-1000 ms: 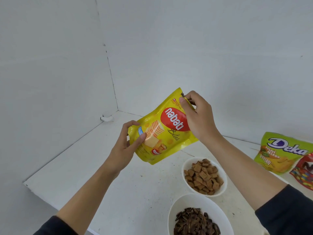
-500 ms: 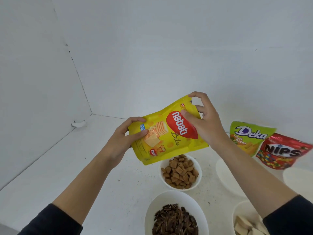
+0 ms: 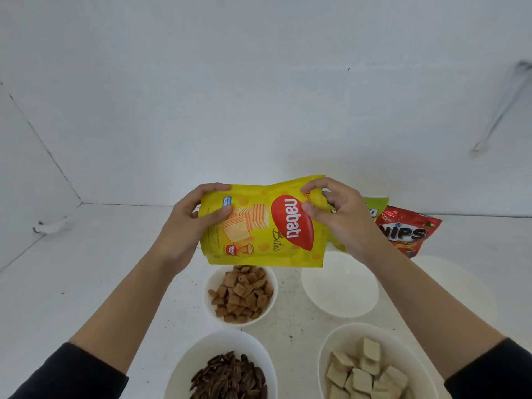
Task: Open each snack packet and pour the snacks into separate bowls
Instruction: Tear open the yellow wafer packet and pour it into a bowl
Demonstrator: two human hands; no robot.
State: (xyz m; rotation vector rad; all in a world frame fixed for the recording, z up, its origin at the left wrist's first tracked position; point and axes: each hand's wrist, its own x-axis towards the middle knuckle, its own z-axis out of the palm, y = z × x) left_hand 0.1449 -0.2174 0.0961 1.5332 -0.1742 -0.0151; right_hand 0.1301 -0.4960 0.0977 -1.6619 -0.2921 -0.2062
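The left hand (image 3: 184, 226) curls its fingers round the left end of the yellow packet (image 3: 264, 226), held sideways above the bowls. The right hand (image 3: 342, 223) pinches its right end. Below, the far bowl (image 3: 208, 305) holds brown squares, the near left bowl (image 3: 184, 367) dark seeds, and the near right bowl (image 3: 325, 349) pale cubes.

both arms come up from the bottom corners, forearms bare, dark sleeves bunched near the elbows. left hand (image 3: 187, 223) grips the left end of the yellow packet (image 3: 259, 234), thumb flat across the front, fingers curled over the top edge. right hand (image 3: 342, 220) pinches the top right corner, thumb on the front, index finger hooked over the top.
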